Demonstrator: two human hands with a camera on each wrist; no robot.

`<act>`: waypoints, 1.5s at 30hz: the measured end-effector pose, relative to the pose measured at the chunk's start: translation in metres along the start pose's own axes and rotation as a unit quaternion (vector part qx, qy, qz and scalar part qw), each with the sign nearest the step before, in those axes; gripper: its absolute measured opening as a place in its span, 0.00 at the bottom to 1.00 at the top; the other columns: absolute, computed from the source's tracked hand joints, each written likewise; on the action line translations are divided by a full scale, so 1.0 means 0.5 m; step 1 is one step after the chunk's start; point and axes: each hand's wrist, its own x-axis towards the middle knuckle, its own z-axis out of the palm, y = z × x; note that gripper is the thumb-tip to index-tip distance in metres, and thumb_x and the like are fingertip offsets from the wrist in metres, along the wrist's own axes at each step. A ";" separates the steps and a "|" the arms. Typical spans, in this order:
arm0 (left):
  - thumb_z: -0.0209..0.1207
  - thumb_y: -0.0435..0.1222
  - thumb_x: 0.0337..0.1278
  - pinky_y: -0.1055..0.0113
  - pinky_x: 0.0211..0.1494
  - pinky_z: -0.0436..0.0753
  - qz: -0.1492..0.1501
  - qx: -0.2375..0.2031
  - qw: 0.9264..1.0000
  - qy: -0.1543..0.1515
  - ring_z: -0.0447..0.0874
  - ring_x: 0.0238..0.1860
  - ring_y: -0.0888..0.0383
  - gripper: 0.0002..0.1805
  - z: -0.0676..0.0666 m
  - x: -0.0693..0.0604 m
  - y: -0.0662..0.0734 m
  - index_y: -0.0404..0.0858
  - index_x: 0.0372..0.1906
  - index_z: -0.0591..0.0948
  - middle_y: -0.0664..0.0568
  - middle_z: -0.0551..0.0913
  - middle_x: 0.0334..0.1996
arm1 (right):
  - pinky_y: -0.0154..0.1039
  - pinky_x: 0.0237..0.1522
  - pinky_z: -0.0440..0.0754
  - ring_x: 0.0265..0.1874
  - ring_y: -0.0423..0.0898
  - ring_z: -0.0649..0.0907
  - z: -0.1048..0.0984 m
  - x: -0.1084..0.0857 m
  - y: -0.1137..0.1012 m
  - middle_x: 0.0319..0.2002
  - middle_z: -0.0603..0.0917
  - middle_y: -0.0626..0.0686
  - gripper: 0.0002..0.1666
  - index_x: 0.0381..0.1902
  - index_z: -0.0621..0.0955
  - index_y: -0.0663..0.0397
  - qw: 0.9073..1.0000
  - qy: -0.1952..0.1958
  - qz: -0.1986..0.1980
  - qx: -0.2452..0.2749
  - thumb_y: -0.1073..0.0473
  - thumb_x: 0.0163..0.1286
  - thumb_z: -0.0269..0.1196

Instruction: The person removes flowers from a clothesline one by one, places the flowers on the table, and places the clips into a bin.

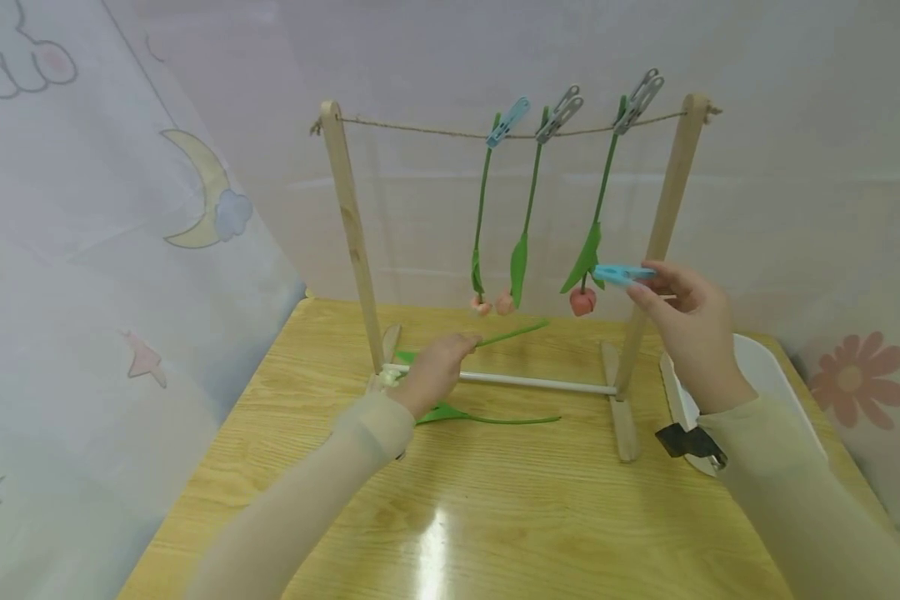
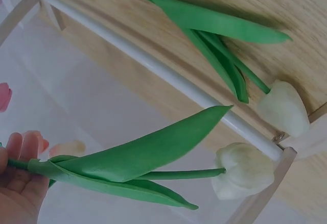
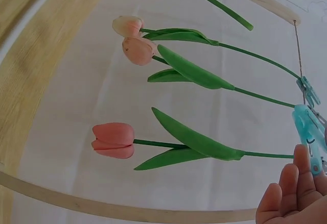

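Observation:
My left hand (image 1: 435,368) grips the green stem of a white tulip (image 2: 242,171), whose bloom points away from the fingers in the left wrist view. Between the thumb and fingers of my right hand (image 1: 696,329) is a light blue clothespin (image 1: 622,274), held near the right post. Three tulips hang bloom-down from a twine line (image 1: 427,129): a darker pink tulip (image 3: 113,140) and two pale pink ones. One blue clip (image 1: 508,122) and two grey clips (image 1: 639,102) hold their stems. A second white tulip (image 2: 282,107) lies on the table.
The line runs between two wooden posts (image 1: 351,225) on feet, joined low down by a white rod (image 1: 536,382). At the right of the wooden table (image 1: 495,508) stands a white tray (image 1: 783,383), partly behind my right wrist. Patterned cloth surrounds the back and sides.

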 end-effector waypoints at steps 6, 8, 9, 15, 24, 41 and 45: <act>0.50 0.18 0.65 0.64 0.56 0.80 -0.009 0.001 1.000 -0.023 0.82 0.51 0.50 0.21 0.014 -0.002 0.005 0.30 0.61 0.74 0.42 0.83 0.49 | 0.22 0.40 0.76 0.40 0.38 0.77 -0.017 -0.017 0.017 0.38 0.83 0.40 0.14 0.50 0.83 0.52 0.999 0.009 0.015 0.037 0.66 0.67 0.64; 0.50 0.18 0.64 0.64 0.56 0.80 -0.008 0.010 1.000 -0.027 0.82 0.51 0.50 0.22 0.019 -0.002 0.007 0.31 0.62 0.74 0.43 0.82 0.50 | 0.22 0.41 0.76 0.41 0.38 0.77 -0.024 -0.023 0.024 0.39 0.82 0.41 0.15 0.52 0.82 0.52 0.999 0.011 0.021 0.034 0.66 0.68 0.64; 0.51 0.18 0.63 0.64 0.56 0.80 -0.009 0.010 1.000 -0.028 0.82 0.51 0.50 0.23 0.022 -0.002 0.008 0.31 0.62 0.74 0.43 0.83 0.49 | 0.22 0.42 0.76 0.42 0.37 0.77 -0.028 -0.026 0.027 0.39 0.82 0.41 0.16 0.53 0.82 0.51 0.999 0.011 0.025 0.029 0.66 0.68 0.63; 0.54 0.17 0.60 0.66 0.52 0.82 -0.003 0.014 1.000 -0.018 0.83 0.47 0.50 0.24 0.036 -0.005 0.010 0.32 0.61 0.75 0.43 0.84 0.47 | 0.20 0.43 0.76 0.41 0.38 0.77 -0.049 -0.042 0.044 0.40 0.83 0.41 0.17 0.53 0.82 0.50 0.996 0.017 0.047 0.069 0.67 0.67 0.64; 0.59 0.17 0.54 0.68 0.51 0.82 0.020 0.062 0.998 -0.013 0.85 0.45 0.51 0.25 0.062 -0.012 0.004 0.31 0.59 0.76 0.43 0.84 0.46 | 0.18 0.41 0.76 0.42 0.36 0.76 -0.077 -0.070 0.073 0.39 0.84 0.39 0.18 0.51 0.82 0.43 0.988 0.053 0.101 0.106 0.67 0.66 0.65; 0.62 0.20 0.54 0.68 0.51 0.82 0.025 0.103 0.992 -0.070 0.83 0.48 0.53 0.26 0.097 -0.007 0.008 0.34 0.59 0.77 0.47 0.83 0.48 | 0.18 0.31 0.73 0.37 0.35 0.78 -0.108 -0.106 0.121 0.32 0.85 0.43 0.16 0.45 0.85 0.53 0.961 0.164 0.158 0.158 0.74 0.62 0.66; 0.62 0.22 0.57 0.69 0.56 0.79 0.008 0.124 0.986 -0.109 0.81 0.53 0.55 0.25 0.107 0.001 0.009 0.38 0.61 0.77 0.50 0.82 0.53 | 0.18 0.37 0.76 0.37 0.36 0.80 -0.112 -0.110 0.128 0.31 0.85 0.44 0.16 0.46 0.85 0.58 0.955 0.189 0.154 0.166 0.76 0.61 0.64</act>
